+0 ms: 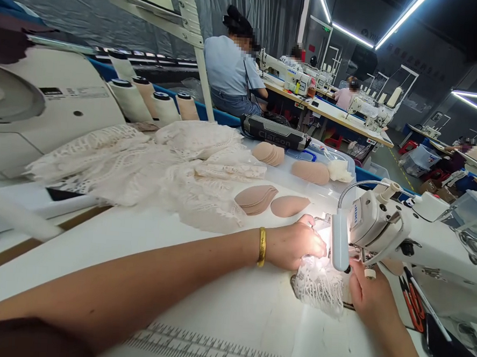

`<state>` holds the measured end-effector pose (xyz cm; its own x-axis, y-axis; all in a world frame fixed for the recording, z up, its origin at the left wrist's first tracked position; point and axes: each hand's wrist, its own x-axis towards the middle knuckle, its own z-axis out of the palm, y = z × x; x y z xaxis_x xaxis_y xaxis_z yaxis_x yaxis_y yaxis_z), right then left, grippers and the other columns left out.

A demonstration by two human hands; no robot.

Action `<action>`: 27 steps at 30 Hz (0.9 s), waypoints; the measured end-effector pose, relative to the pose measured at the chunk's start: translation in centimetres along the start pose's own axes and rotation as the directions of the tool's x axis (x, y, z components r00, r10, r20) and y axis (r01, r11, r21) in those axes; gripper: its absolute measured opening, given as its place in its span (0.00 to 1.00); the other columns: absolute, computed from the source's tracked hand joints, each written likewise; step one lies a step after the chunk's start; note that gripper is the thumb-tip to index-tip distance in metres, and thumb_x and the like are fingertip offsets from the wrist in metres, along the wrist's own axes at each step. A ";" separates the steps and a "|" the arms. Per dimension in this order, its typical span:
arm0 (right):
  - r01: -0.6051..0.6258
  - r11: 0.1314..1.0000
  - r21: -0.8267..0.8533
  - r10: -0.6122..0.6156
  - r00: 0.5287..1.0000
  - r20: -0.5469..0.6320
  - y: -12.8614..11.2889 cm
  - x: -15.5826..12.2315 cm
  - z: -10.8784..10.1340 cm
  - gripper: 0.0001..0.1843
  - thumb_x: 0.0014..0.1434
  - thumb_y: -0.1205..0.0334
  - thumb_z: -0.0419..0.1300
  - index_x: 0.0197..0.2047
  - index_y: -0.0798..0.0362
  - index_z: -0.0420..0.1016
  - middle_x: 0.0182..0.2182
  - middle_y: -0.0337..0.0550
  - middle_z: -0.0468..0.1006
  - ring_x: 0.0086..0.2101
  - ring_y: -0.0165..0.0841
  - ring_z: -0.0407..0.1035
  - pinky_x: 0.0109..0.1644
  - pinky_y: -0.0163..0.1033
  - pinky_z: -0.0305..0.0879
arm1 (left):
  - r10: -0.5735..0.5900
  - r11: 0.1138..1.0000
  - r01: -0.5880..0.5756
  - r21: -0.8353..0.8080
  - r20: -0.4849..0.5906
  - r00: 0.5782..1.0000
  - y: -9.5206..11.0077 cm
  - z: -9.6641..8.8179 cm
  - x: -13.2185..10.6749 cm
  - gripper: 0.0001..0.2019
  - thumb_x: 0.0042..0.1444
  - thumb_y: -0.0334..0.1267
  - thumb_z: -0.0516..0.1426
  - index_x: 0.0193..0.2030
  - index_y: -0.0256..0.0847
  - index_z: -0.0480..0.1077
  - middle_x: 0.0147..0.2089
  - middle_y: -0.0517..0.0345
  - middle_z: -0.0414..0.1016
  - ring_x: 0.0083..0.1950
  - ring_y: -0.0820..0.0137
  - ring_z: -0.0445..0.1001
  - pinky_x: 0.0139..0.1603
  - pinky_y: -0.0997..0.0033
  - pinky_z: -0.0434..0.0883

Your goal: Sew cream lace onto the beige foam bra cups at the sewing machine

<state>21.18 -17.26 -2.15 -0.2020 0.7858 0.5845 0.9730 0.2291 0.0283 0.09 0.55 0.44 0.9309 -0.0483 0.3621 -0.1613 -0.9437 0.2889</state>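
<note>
My left hand [295,244], with a gold bangle on the wrist, rests on a piece of white lace [320,283] under the head of a white sewing machine [385,220]. Its fingers are curled and press the lace near the needle, which the machine's lamp [339,241] lights up. My right hand [371,294] lies at the lace's right edge below the machine head, fingers closed on the fabric. The needle itself is hidden behind the lamp.
A heap of cream lace [150,165] and several tan foam cups [257,198] lie on the white table [215,301] beyond my hands. Red scissors [412,302] lie right of the machine. Thread cones [146,100] stand at the left. Other people sew at benches behind.
</note>
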 end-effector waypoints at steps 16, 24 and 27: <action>0.028 0.984 0.177 -0.035 0.999 0.035 -1.0 0.2 -0.9 0.15 0.71 0.69 0.51 0.56 0.49 0.70 0.43 0.46 0.82 0.42 0.41 0.75 0.45 0.44 0.72 | 0.003 0.996 -0.005 0.094 0.025 1.000 1.1 -0.5 -1.0 0.12 0.50 0.25 0.59 0.40 0.44 0.75 0.44 0.58 0.80 0.45 0.63 0.76 0.53 0.57 0.60; 0.078 0.952 0.297 -0.169 0.941 0.293 -2.7 1.0 -2.2 0.07 0.73 0.64 0.55 0.48 0.49 0.74 0.37 0.42 0.77 0.39 0.37 0.66 0.44 0.41 0.62 | -0.027 0.902 0.000 0.431 0.056 0.998 3.5 -0.6 -1.4 0.04 0.49 0.32 0.60 0.30 0.40 0.67 0.36 0.54 0.75 0.37 0.60 0.70 0.49 0.52 0.62; 0.063 0.956 0.287 -0.164 0.925 0.344 -2.4 1.0 -2.5 0.14 0.73 0.71 0.50 0.38 0.50 0.73 0.33 0.41 0.73 0.36 0.35 0.64 0.40 0.39 0.59 | 0.019 0.916 -0.061 0.397 0.108 0.994 3.4 -0.6 -1.1 0.05 0.49 0.30 0.59 0.29 0.40 0.65 0.34 0.56 0.74 0.35 0.63 0.70 0.50 0.54 0.63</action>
<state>18.94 -18.43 0.40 -0.3849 0.8864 0.2571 0.8852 0.4334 -0.1689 -1.68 -2.43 1.61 0.9575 -0.1017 0.2698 -0.0744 -0.9912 -0.1096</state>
